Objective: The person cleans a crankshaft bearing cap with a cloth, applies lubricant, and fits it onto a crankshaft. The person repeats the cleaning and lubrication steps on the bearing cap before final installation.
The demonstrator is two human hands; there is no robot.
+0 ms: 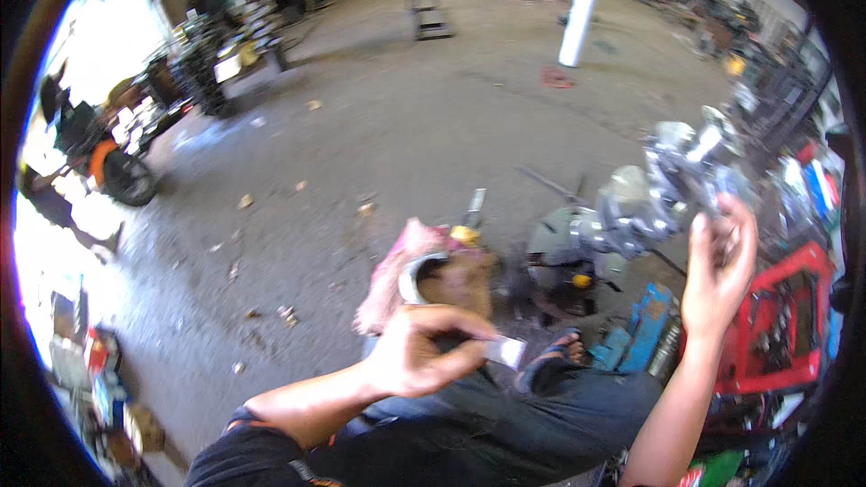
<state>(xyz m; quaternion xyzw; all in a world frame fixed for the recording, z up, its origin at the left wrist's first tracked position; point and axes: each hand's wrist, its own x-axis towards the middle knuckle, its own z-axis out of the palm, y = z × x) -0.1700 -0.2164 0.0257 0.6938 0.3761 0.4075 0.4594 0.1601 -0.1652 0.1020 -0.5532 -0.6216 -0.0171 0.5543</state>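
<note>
A red tray (815, 263) sits on the floor at the right, holding dark metal parts too blurred to count. One crankshaft (627, 207) slants up above the floor, its lower end at a round dark base (552, 239) and its upper end beside the right hand (722, 257). That hand's fingers are curled near the metal; blur hides whether its grip closes on anything, so I cannot tell. The left hand (419, 356) has a narrow grip, thumb and fingertips pinching one small white strip (510, 353) above the person's dark-clothed lap (487, 424). Just beyond that hand lie one pink cloth (390, 281), one curved pale band (410, 280) with a brown piece (465, 281) beside it, and one yellow-handled tool (466, 234). Blue pieces (648, 316) lie between the crankshaft and the red tray, near the person's foot (564, 348); the right forearm crosses in front of this cluttered side. Farther off, one motorcycle (122, 167) stands at the left, one metal frame (426, 4) at the far side, and one white cylinder (577, 29) stands near a red object (557, 78). Two other people are partly visible behind it.
</note>
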